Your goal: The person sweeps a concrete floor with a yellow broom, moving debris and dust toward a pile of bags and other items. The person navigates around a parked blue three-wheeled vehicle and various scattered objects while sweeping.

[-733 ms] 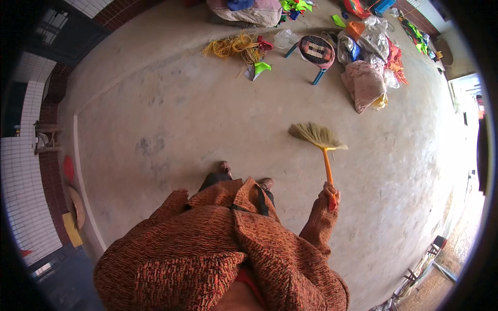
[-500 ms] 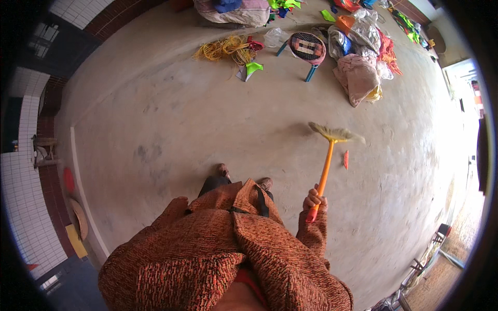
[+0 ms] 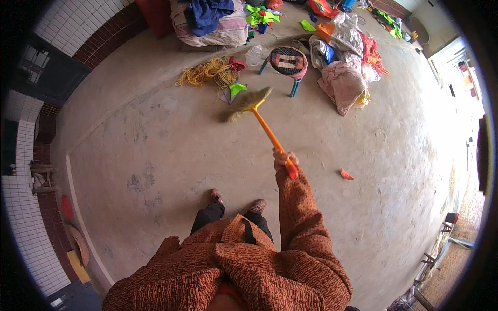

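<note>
My right hand (image 3: 286, 157) is wrapped round the lower part of a broom's orange handle (image 3: 267, 127), just above its red end. The broom has a yellow neck and fanned, greyish bristles (image 3: 256, 96), which are near the floor just short of a green and grey scrap of cloth (image 3: 237, 88). A small red, curved piece (image 3: 346, 174) lies on the floor to the right of my hand. Along my left side the patterned sleeve (image 3: 170, 244) shows, but the left hand itself cannot be made out.
A low stool (image 3: 288, 61) with blue legs stands ahead. Left of it lie tangled yellow cords (image 3: 211, 72); right of it is a heap of sacks and plastic bags (image 3: 342, 83). A large stuffed sack (image 3: 218, 31) sits farther back. My shoes (image 3: 255, 206) are on the concrete floor.
My right hand has swung the broom forward and to the left, its head moving from near the red piece toward the yellow cords. The red piece lies turned at a different angle.
</note>
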`<action>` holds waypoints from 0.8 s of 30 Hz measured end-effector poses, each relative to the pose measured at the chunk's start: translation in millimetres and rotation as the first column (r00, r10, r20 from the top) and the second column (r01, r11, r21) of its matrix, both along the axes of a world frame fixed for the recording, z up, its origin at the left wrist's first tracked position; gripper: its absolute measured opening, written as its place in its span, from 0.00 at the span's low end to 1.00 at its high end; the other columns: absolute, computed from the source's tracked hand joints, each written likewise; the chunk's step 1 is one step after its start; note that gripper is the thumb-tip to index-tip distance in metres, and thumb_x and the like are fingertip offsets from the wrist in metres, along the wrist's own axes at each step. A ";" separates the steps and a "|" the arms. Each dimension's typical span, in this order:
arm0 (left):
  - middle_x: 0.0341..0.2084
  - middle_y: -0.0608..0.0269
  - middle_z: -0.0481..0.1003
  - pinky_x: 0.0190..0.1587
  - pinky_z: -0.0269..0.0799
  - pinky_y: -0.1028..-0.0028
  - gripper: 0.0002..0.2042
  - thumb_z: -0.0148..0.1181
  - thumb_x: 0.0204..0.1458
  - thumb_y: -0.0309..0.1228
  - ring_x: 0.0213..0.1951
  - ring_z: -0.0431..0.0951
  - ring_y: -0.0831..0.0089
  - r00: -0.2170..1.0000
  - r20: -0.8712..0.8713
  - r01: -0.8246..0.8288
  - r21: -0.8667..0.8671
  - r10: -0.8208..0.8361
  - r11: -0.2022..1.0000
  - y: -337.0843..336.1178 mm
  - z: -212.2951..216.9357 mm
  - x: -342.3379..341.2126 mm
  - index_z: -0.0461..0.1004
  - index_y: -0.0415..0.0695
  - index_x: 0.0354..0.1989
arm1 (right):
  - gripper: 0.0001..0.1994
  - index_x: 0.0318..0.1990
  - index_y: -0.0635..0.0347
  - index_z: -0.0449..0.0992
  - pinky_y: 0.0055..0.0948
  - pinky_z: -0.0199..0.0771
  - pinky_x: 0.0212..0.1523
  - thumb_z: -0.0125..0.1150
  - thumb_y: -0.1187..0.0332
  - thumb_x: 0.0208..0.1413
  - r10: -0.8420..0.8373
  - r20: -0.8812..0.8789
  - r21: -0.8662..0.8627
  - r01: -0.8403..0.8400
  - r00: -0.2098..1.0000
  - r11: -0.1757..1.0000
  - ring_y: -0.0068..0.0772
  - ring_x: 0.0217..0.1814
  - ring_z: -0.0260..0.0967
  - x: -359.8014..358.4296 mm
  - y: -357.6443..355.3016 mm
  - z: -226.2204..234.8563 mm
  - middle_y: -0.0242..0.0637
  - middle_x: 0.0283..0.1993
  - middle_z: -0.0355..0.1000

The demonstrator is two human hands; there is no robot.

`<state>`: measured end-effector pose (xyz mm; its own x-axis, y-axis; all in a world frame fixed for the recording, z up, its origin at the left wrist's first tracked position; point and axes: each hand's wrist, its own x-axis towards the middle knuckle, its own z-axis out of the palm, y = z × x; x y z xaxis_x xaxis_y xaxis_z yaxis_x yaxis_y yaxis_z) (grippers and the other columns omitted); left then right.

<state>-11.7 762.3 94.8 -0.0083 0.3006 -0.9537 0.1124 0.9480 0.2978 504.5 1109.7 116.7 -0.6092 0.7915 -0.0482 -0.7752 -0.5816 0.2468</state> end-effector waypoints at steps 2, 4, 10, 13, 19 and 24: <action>0.42 0.59 0.63 0.41 0.63 0.71 0.20 0.45 0.49 0.37 0.43 0.64 0.69 0.999 0.024 -0.045 -0.016 0.046 0.999 -1.2 -4.0 -0.8 0.57 0.40 0.48 | 0.15 0.35 0.71 0.54 0.17 0.59 0.17 0.44 0.78 0.34 -0.013 -0.169 -0.087 -0.002 0.985 0.996 0.17 0.15 0.54 12.9 18.4 -6.3 0.34 0.24 0.55; 0.43 0.58 0.63 0.41 0.62 0.71 0.20 0.45 0.49 0.37 0.43 0.64 0.69 0.996 0.034 -0.081 -0.028 0.082 0.996 -3.1 -4.7 0.9 0.57 0.40 0.48 | 0.14 0.33 0.69 0.54 0.17 0.59 0.17 0.44 0.79 0.33 -0.056 -0.145 -0.169 0.031 0.988 0.985 0.17 0.15 0.54 23.3 22.1 2.1 0.34 0.24 0.55; 0.44 0.58 0.62 0.42 0.61 0.70 0.21 0.45 0.48 0.39 0.44 0.64 0.68 0.992 0.071 -0.107 -0.016 0.108 0.994 24.2 -10.9 3.2 0.57 0.40 0.49 | 0.11 0.29 0.68 0.55 0.17 0.58 0.15 0.48 0.79 0.34 -0.232 0.061 -0.206 0.240 0.971 0.949 0.17 0.16 0.54 100.8 -45.2 1.0 0.29 0.18 0.54; 0.44 0.57 0.62 0.43 0.61 0.69 0.22 0.45 0.48 0.39 0.44 0.63 0.68 0.990 0.093 -0.106 0.001 0.106 0.994 45.3 -15.0 9.4 0.56 0.40 0.49 | 0.11 0.30 0.69 0.55 0.16 0.58 0.16 0.47 0.75 0.39 -0.391 0.146 -0.272 0.417 0.909 0.867 0.17 0.17 0.54 140.2 -104.9 -9.2 0.30 0.20 0.54; 0.40 0.57 0.66 0.39 0.63 0.68 0.21 0.46 0.48 0.38 0.41 0.66 0.67 0.983 0.182 -0.042 0.063 0.030 0.997 75.7 -53.9 10.7 0.57 0.41 0.49 | 0.13 0.32 0.66 0.57 0.16 0.56 0.16 0.49 0.70 0.40 -0.558 0.272 -0.304 0.620 0.784 0.723 0.19 0.15 0.52 172.0 -224.7 17.8 0.26 0.18 0.54; 0.39 0.56 0.66 0.40 0.64 0.67 0.20 0.47 0.47 0.38 0.41 0.67 0.66 0.945 0.281 0.133 0.140 -0.168 0.981 106.2 -95.0 -4.4 0.59 0.41 0.47 | 0.17 0.40 0.70 0.57 0.17 0.57 0.18 0.48 0.72 0.41 -0.628 0.234 -0.211 0.669 0.743 0.713 0.16 0.19 0.55 171.7 -264.1 45.4 0.32 0.25 0.57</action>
